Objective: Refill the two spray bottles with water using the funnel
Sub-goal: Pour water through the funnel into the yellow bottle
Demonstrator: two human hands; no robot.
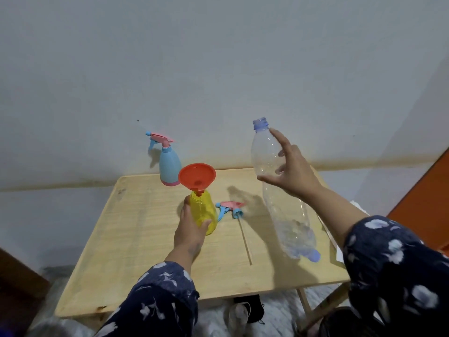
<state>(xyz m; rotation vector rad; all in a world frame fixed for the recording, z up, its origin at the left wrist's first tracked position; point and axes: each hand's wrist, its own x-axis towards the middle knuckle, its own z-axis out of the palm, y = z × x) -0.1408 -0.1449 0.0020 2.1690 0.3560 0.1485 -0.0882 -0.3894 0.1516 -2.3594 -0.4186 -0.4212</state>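
Your left hand (190, 229) has its grip clamped around the yellow spray bottle (203, 212), which stands on the worktop (136, 239) with the orange funnel (197, 176) seated in its neck. Your right hand (291, 171) wraps the clear water bottle (274, 186), uncapped, mouth up, and apparently almost empty. The blue spray bottle (170, 166) stands behind, head on; the loose spray head (230, 207) lies just beside the yellow one. The funnel sits tilted, so a careless nudge could tip it. With so little water visible, a second fill may fall short.
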